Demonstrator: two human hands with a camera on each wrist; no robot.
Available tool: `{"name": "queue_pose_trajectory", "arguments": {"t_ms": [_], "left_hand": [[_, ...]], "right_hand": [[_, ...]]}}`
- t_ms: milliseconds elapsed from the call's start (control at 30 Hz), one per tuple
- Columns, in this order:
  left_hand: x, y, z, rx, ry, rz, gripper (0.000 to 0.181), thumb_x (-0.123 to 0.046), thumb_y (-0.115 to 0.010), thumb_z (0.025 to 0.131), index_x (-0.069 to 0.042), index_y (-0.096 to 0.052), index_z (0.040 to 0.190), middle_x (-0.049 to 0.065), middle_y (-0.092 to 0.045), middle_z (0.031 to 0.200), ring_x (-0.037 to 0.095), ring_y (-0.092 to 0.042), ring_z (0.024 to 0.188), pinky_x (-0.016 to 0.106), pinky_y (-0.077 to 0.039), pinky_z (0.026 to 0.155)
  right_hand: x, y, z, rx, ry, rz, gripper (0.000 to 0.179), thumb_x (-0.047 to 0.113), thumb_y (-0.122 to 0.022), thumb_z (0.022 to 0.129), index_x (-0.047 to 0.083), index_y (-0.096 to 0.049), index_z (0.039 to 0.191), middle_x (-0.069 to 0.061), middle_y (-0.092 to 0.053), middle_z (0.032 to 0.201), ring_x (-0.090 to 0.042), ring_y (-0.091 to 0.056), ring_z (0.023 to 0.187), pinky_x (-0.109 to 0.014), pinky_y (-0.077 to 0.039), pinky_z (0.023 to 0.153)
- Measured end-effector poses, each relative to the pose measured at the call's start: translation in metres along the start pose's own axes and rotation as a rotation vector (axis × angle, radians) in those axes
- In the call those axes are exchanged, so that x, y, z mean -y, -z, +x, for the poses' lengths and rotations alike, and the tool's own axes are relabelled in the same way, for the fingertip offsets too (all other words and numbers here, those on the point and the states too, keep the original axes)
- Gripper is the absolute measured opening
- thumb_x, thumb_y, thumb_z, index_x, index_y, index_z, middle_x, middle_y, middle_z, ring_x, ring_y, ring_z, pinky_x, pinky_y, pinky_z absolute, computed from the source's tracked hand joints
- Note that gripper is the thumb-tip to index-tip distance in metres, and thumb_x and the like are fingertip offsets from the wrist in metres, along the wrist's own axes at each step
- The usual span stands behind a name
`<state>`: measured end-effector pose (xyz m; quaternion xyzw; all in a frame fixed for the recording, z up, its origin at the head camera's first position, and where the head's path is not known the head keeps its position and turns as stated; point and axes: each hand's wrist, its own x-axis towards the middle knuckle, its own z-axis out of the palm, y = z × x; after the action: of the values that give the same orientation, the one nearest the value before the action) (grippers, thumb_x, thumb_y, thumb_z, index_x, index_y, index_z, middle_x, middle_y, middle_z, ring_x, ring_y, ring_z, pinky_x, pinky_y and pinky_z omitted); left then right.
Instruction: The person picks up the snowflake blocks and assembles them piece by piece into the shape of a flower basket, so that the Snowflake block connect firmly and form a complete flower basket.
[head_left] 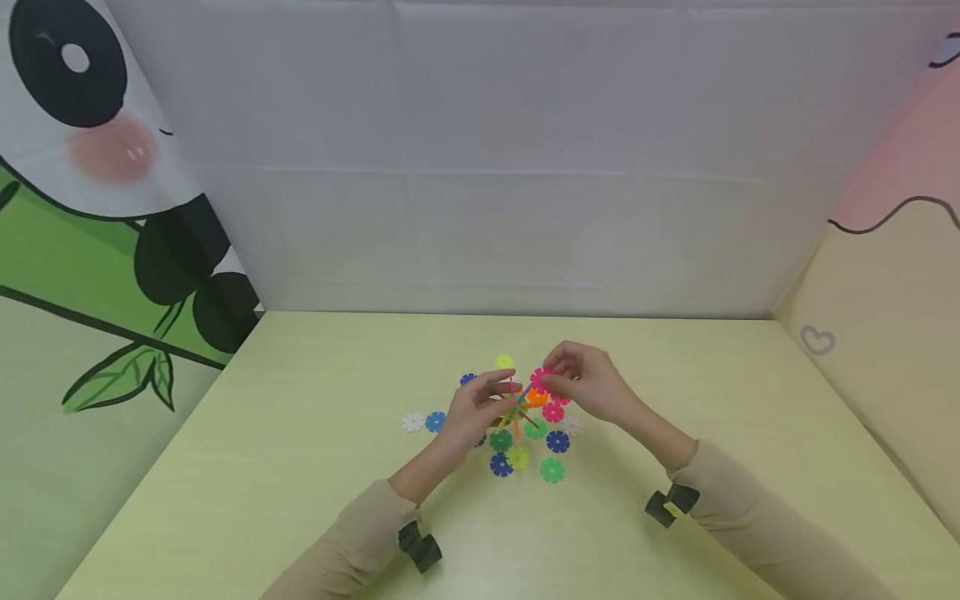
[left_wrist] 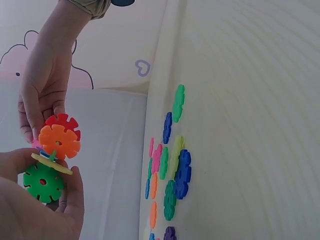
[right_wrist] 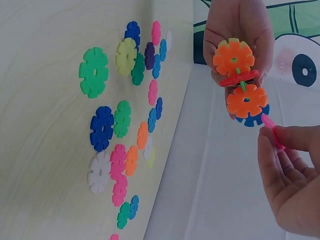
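My left hand (head_left: 471,412) holds a cluster of interlocked plastic snowflake discs above the table. Within the cluster, the right wrist view shows two orange discs (right_wrist: 247,101), a red disc (right_wrist: 240,79) and part of a blue disc (right_wrist: 252,120). A green disc (left_wrist: 43,183) and a yellow disc (left_wrist: 51,164) of it appear in the left wrist view. Between thumb and fingers, my right hand (head_left: 592,383) pinches a pink snowflake disc (right_wrist: 269,122). That disc meets the blue one's edge; whether their slots are engaged I cannot tell.
Many loose snowflake discs lie flat beneath the hands on the pale table (head_left: 300,467), among them a green disc (head_left: 552,471), a dark blue disc (head_left: 558,442) and a white disc (head_left: 413,422). A white cloth wall (head_left: 480,242) rises behind the table.
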<state>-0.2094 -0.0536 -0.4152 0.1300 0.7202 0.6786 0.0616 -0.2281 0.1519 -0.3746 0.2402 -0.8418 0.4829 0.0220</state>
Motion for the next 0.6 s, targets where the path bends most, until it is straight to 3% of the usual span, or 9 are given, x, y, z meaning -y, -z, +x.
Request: {"name": "queue_pose_trajectory", "arguments": {"t_ms": [200,400,600], "left_hand": [[-0.001,0.0,-0.002,-0.004,-0.032,0.024,0.039,-0.003,-0.062,0.091,0.002,-0.054,0.129,0.02,-0.061,0.114,0.023,-0.063,0.087,0.026,-0.052,0.074],[0.0,-0.001,-0.001,-0.002,-0.055,0.07,0.039,-0.005,-0.064,0.091,0.001,-0.055,0.128,0.021,-0.059,0.116,0.026,-0.061,0.091,0.03,-0.053,0.077],[0.004,-0.001,0.002,0.022,-0.111,0.089,0.04,-0.003,-0.061,0.092,0.0,-0.051,0.131,0.019,-0.056,0.12,0.034,-0.053,0.109,0.037,-0.049,0.088]], "right_hand": [[0.005,-0.005,-0.001,-0.043,0.055,-0.085,0.011,-0.001,-0.07,0.083,0.001,-0.063,0.091,-0.001,-0.065,0.078,-0.014,-0.06,0.064,-0.028,-0.052,0.056],[0.003,-0.011,-0.003,-0.086,0.068,-0.031,0.011,-0.001,-0.071,0.084,0.0,-0.062,0.091,-0.004,-0.066,0.079,-0.015,-0.061,0.063,-0.028,-0.052,0.055],[-0.001,-0.02,-0.008,-0.153,0.075,0.019,0.012,-0.001,-0.071,0.084,0.0,-0.062,0.093,-0.004,-0.068,0.08,-0.016,-0.063,0.064,-0.028,-0.053,0.056]]}}
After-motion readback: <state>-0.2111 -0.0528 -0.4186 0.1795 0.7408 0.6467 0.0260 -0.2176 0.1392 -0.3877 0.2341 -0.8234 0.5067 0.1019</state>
